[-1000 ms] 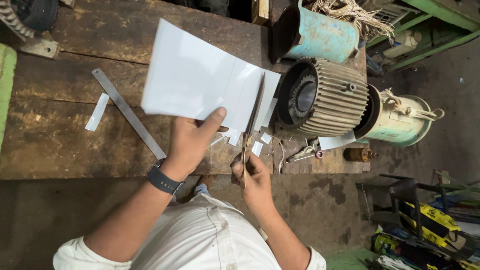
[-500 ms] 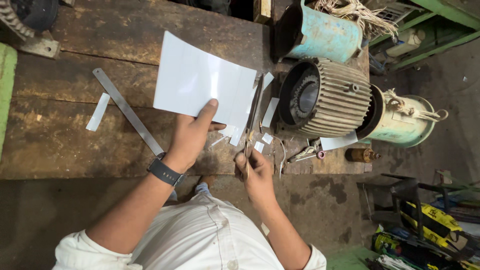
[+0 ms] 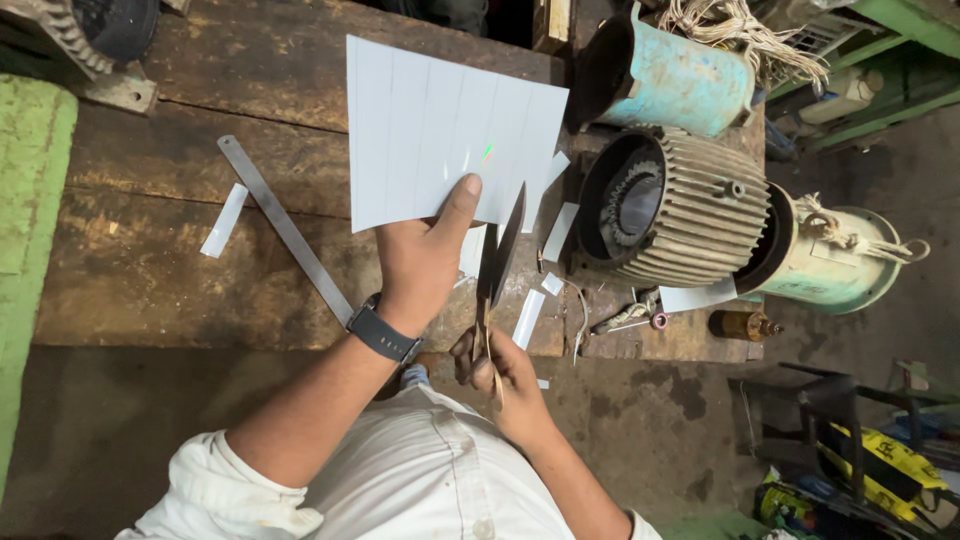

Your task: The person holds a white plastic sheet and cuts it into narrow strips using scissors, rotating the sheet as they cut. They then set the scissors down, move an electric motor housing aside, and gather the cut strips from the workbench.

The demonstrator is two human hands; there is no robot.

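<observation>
My left hand (image 3: pixel 422 262) pinches the near edge of a white sheet (image 3: pixel 440 135) ruled with straight lines, holding it up over the wooden bench. My right hand (image 3: pixel 505 375) grips the handles of a pair of scissors (image 3: pixel 500 255). Their blades are parted and point up at the sheet's near right edge. A dark watch sits on my left wrist.
Cut white strips (image 3: pixel 223 220) lie on the wooden bench (image 3: pixel 150 270), with a long metal ruler (image 3: pixel 285 230) beside them. A ribbed motor housing (image 3: pixel 680 215) and two teal motor bodies (image 3: pixel 675 75) stand at the right, a small brown bottle (image 3: pixel 742 325) near the edge.
The sheet has been turned and raised so its ruled lines run away from me. The scissors have opened and moved up to its edge.
</observation>
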